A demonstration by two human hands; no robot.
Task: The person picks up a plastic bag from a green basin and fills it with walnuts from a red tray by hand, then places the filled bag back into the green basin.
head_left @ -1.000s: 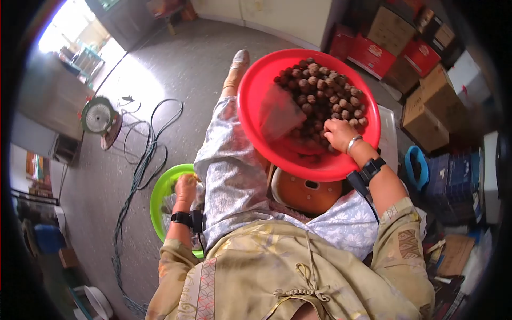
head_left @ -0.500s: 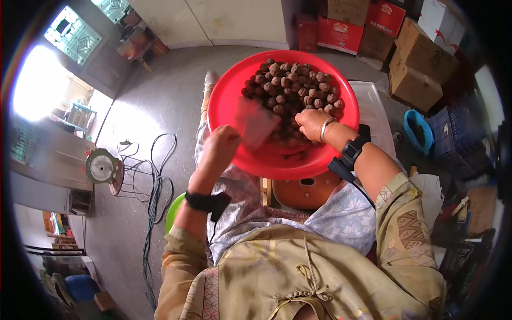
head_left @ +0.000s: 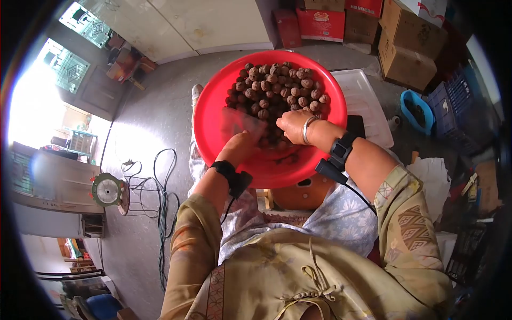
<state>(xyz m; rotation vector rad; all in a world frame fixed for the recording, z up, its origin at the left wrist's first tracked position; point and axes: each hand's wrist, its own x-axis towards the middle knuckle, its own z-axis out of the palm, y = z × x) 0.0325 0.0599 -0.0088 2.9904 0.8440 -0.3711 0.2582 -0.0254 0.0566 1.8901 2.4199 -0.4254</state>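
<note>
A wide red plastic basin [head_left: 209, 106] sits in front of me, with a heap of brown walnuts [head_left: 280, 88] in it. My left hand [head_left: 240, 147] is over the near-left part of the basin, its fingers closed on a clear plastic bag [head_left: 238, 121]. The bag is see-through and smeared by motion. At the near edge of the heap is my right hand [head_left: 296, 127], fingers curled in among the walnuts. What its fingertips hold, if anything, is hidden.
Under the basin's right side lies a white plastic lid or tray [head_left: 373, 101]. Cardboard boxes [head_left: 408, 61], a blue basin [head_left: 417, 112] and a dark blue crate [head_left: 453, 109] stand at the right. A fan [head_left: 107, 189] and coiled cable [head_left: 164, 213] are on the left floor.
My left hand has moved right and down, closer to my right hand, still with the bag. The whole view has shifted slightly, with the basin now further left.
</note>
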